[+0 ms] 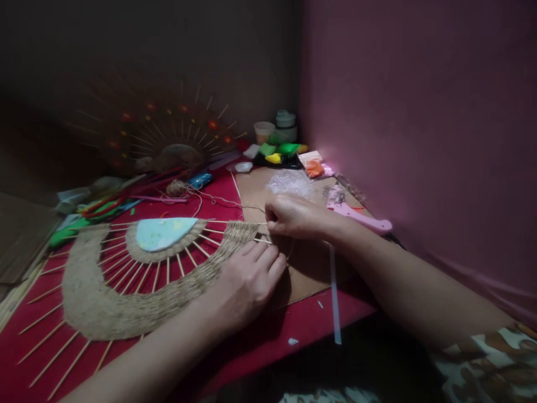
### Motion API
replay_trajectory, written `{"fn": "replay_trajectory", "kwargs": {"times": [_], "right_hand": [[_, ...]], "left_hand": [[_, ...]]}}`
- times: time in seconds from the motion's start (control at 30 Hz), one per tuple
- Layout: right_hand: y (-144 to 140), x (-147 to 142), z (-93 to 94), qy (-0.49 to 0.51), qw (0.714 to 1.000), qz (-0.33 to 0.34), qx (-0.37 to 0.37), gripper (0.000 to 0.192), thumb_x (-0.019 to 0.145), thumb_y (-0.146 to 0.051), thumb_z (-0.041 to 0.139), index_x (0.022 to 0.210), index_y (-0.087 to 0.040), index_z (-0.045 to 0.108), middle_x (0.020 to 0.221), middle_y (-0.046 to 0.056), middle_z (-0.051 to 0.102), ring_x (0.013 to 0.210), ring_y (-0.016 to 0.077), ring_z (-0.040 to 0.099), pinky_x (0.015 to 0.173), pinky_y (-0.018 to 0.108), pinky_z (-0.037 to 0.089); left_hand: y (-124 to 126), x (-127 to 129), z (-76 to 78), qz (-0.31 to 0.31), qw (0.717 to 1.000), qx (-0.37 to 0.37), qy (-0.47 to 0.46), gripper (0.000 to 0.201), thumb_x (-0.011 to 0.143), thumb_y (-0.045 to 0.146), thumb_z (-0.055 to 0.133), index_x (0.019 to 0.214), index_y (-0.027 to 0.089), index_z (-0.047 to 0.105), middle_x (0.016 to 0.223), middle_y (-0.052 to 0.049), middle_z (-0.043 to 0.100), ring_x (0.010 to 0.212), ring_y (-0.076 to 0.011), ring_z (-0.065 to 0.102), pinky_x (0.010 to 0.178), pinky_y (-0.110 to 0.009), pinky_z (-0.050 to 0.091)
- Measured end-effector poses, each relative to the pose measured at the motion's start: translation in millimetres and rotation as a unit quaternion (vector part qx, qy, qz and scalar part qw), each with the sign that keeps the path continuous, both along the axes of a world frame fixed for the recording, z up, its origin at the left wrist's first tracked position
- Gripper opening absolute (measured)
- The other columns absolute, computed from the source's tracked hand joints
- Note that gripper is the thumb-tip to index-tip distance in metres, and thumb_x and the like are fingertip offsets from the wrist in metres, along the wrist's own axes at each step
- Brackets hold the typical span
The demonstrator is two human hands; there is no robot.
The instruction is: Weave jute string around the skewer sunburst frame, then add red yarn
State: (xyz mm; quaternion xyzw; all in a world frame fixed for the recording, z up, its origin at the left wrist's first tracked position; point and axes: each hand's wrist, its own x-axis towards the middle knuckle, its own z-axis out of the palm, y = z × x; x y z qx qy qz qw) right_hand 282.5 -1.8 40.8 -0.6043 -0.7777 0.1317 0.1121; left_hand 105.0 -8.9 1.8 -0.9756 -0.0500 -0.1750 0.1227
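Observation:
A half-circle weaving (pixel 138 316) of tan twine on thin wooden skewers (pixel 156 277) lies on the red table. At its center is a pale blue half-disc (pixel 163 232) with yellowish patches. My left hand (pixel 249 280) rests over the right part of the woven band, fingers bent together around its edge; the fingertips are partly hidden. Just above it, my right hand (pixel 289 215) is closed in a fist by the end of a skewer. A strand of twine (pixel 229 200) runs from a small twine ball (pixel 177 188) into that fist.
A pink glue gun (pixel 361 217) lies right of my hands on a brown board (pixel 255 184). Colorful clay packets (pixel 289 149), a cup (pixel 264 132) and a jar (pixel 286 126) stand behind. Red-handled scissors (pixel 107 207) lie left. A finished skewer fan (pixel 168 123) leans at the back.

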Motion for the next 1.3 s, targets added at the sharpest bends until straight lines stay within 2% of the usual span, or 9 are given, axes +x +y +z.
{"fn": "replay_trajectory", "kwargs": {"times": [0.17, 0.27, 0.47, 0.6, 0.73, 0.83, 0.9, 1.07, 1.3], "right_hand": [[-1.7, 0.0, 3.7, 0.031, 0.999, -0.005, -0.022, 0.013, 0.072, -0.019, 0.054, 0.076, -0.013, 0.065, 0.063, 0.003, 0.059, 0.056, 0.0086, 0.043, 0.048, 0.024, 0.025], [-1.5, 0.4, 2.7, 0.041, 0.999, -0.006, -0.021, 0.015, 0.071, -0.018, 0.053, 0.076, -0.012, 0.066, 0.063, 0.003, 0.059, 0.055, 0.0086, 0.043, 0.048, 0.024, 0.025], [0.6, 1.7, -0.7, 0.051, 0.999, -0.008, -0.016, 0.016, 0.071, -0.019, 0.052, 0.076, -0.012, 0.066, 0.066, 0.004, 0.06, 0.059, 0.0094, 0.043, 0.051, 0.025, 0.026], [-0.4, 1.0, 1.0, 0.047, 0.999, -0.008, -0.02, 0.013, 0.071, -0.02, 0.054, 0.074, -0.013, 0.064, 0.064, 0.003, 0.059, 0.057, 0.0092, 0.043, 0.05, 0.025, 0.025], [-3.3, 0.9, 3.7, 0.048, 0.998, 0.0, -0.027, 0.01, 0.071, -0.018, 0.053, 0.074, -0.014, 0.062, 0.065, 0.003, 0.059, 0.057, 0.0093, 0.044, 0.05, 0.024, 0.025], [-3.2, 1.2, 2.4, 0.043, 0.999, 0.009, -0.016, 0.01, 0.071, -0.018, 0.053, 0.074, -0.014, 0.062, 0.066, 0.004, 0.06, 0.058, 0.0104, 0.045, 0.05, 0.025, 0.026], [-2.3, 1.5, 0.8, 0.038, 0.999, 0.01, -0.008, 0.011, 0.071, -0.019, 0.053, 0.074, -0.015, 0.063, 0.068, 0.004, 0.061, 0.059, 0.011, 0.045, 0.05, 0.025, 0.027], [-1.6, 2.1, -1.2, 0.024, 1.0, 0.01, -0.006, 0.014, 0.072, -0.019, 0.051, 0.076, -0.015, 0.064, 0.069, 0.005, 0.062, 0.059, 0.0114, 0.045, 0.051, 0.025, 0.027], [3.5, 2.9, -6.9, 0.051, 0.998, 0.014, -0.018, 0.014, 0.069, -0.014, 0.05, 0.075, -0.014, 0.062, 0.068, 0.004, 0.061, 0.057, 0.0101, 0.046, 0.05, 0.023, 0.029]], "left_hand": [[-5.2, 2.6, 2.6, -0.01, 0.998, 0.054, 0.007, 0.025, 0.089, 0.01, 0.034, 0.092, 0.007, 0.059, 0.088, -0.014, 0.06, 0.082, -0.0233, 0.052, 0.073, -0.038, 0.044], [-7.5, 4.9, 3.0, -0.001, 0.999, 0.039, 0.002, 0.025, 0.089, 0.01, 0.035, 0.088, 0.009, 0.06, 0.084, -0.011, 0.06, 0.078, -0.0217, 0.051, 0.072, -0.037, 0.042], [-8.6, 3.6, 2.1, 0.131, 0.988, -0.076, -0.002, 0.023, 0.088, 0.015, 0.04, 0.075, 0.015, 0.058, 0.078, -0.007, 0.058, 0.074, -0.021, 0.046, 0.069, -0.038, 0.037], [-4.6, 0.2, 8.8, 0.163, 0.971, -0.176, -0.01, 0.019, 0.086, 0.017, 0.043, 0.073, 0.016, 0.057, 0.08, -0.006, 0.058, 0.079, -0.0209, 0.046, 0.074, -0.04, 0.037], [-0.1, -0.2, 19.5, 0.188, 0.922, -0.334, -0.052, 0.016, 0.082, 0.017, 0.049, 0.067, 0.017, 0.055, 0.08, -0.003, 0.057, 0.08, -0.0178, 0.048, 0.076, -0.036, 0.041], [3.4, -1.8, 22.2, 0.2, 0.888, -0.405, -0.091, 0.015, 0.08, 0.015, 0.05, 0.066, 0.017, 0.054, 0.08, -0.002, 0.057, 0.08, -0.0164, 0.052, 0.075, -0.033, 0.044], [5.7, -5.4, 21.2, 0.192, 0.886, -0.409, -0.103, 0.014, 0.08, 0.015, 0.049, 0.067, 0.017, 0.053, 0.082, -0.002, 0.057, 0.082, -0.0166, 0.053, 0.076, -0.033, 0.045], [10.3, -19.0, 18.3, 0.167, 0.915, -0.35, -0.111, 0.014, 0.083, 0.017, 0.048, 0.07, 0.017, 0.053, 0.092, -0.005, 0.057, 0.087, -0.017, 0.053, 0.078, -0.034, 0.044], [18.1, -27.4, 14.2, 0.17, 0.879, -0.434, -0.102, 0.011, 0.086, 0.02, 0.046, 0.078, 0.017, 0.053, 0.084, -0.003, 0.058, 0.079, -0.0138, 0.054, 0.074, -0.027, 0.045]]}}
